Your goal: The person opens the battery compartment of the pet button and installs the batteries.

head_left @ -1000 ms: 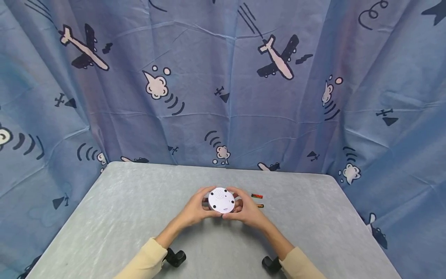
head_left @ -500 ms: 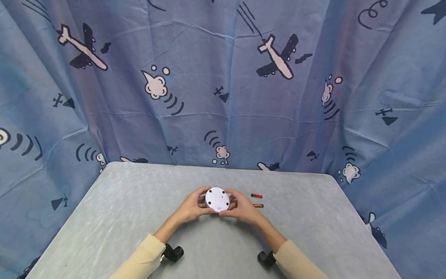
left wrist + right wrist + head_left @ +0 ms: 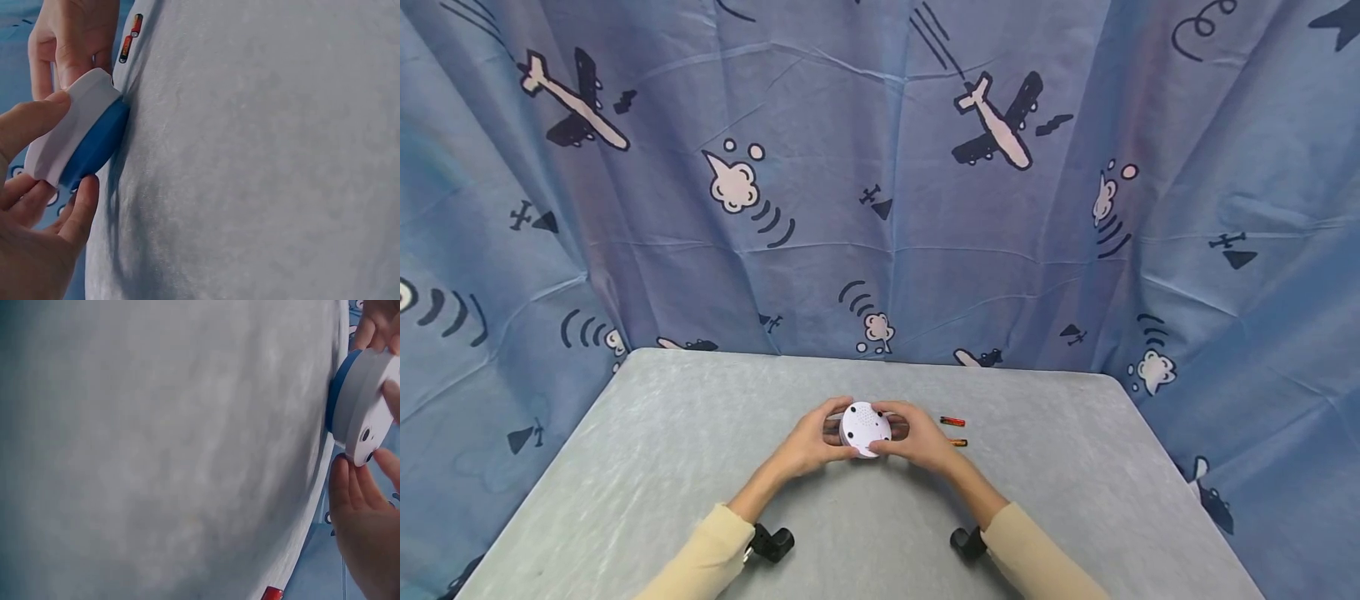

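Note:
A round white device [image 3: 862, 427] with a blue lower part [image 3: 100, 140] is held above the table between both hands. Its white face, turned up, carries small dark feet and a patch of tiny holes. My left hand [image 3: 808, 439] grips its left side, thumb on the near edge and fingers around the far edge and beneath. On the other side my right hand [image 3: 922, 439] grips the rim, its thumb and a fingertip reaching onto the white face. Two small batteries, a far one [image 3: 952, 421] and a nearer one [image 3: 958, 442], lie just right of the right hand.
The grey table [image 3: 715, 417] ends at a blue patterned curtain [image 3: 820, 208] behind it. Black camera mounts sit at the left wrist [image 3: 772, 543] and the right wrist [image 3: 967, 543], below light yellow sleeves [image 3: 703, 554].
Both hands have shifted slightly left with the device. My right thumb and fingertip have moved from its edge further onto the white face.

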`<state>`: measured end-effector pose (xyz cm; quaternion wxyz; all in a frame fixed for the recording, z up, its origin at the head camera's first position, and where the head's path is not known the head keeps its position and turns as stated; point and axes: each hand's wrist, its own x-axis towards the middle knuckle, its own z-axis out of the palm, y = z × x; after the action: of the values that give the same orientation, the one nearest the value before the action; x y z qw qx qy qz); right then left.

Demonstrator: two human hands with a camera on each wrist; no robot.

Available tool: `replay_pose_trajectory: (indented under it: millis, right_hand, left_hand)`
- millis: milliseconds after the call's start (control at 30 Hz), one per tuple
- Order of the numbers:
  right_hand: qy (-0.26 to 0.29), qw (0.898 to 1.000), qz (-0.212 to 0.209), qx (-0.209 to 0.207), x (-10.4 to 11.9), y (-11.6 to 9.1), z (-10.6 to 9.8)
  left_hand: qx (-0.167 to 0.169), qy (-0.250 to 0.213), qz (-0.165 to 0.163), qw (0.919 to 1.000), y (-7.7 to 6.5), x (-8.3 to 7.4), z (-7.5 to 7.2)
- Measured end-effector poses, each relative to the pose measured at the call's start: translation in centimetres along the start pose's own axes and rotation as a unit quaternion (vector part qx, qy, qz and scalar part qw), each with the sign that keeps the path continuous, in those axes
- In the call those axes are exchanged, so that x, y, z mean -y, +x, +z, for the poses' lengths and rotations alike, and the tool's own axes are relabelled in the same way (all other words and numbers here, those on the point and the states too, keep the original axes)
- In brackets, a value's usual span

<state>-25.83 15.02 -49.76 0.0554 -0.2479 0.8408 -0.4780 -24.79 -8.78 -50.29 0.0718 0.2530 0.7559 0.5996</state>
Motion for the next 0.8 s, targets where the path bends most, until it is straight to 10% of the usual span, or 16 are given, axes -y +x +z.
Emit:
replay_pose_trajectory:
  millis: [800]
  right_hand:
    - [-0.053, 0.995, -0.05, 0.071, 0.5, 0.8, -1.2]
  left_hand:
    - [-0.004, 0.05, 0.018, 0.9986, 0.1, -0.7, 0.7]
